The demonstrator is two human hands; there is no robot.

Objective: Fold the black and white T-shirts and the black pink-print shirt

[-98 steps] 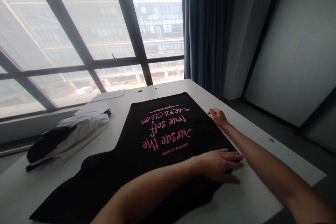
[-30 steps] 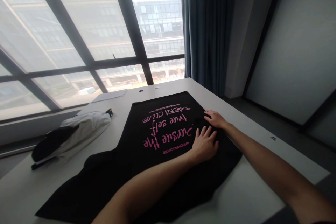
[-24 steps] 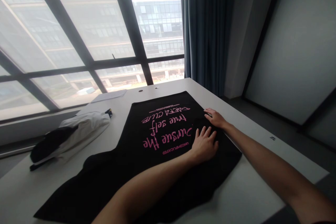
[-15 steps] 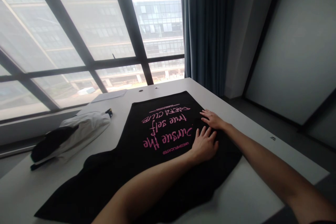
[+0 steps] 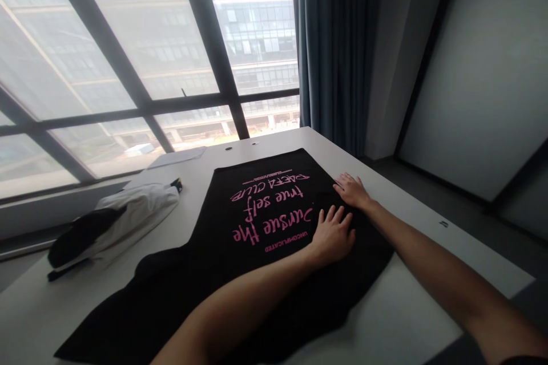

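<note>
A black T-shirt with pink lettering lies spread on a white table, print facing up and away from me. My left hand rests flat on the shirt's right part, fingers spread and pointing away. My right hand lies a little farther out on the shirt's right edge, fingers stretched flat on the cloth. Both forearms reach in from the lower right.
A folded white and black garment lies at the table's left. A sheet of paper sits near the window side. Large windows and a blue curtain stand behind the table; its right edge drops to the floor.
My left hand slid from the shirt's near right corner up onto the cloth beside the print. In the last second my right hand shifted slightly along the right edge.
</note>
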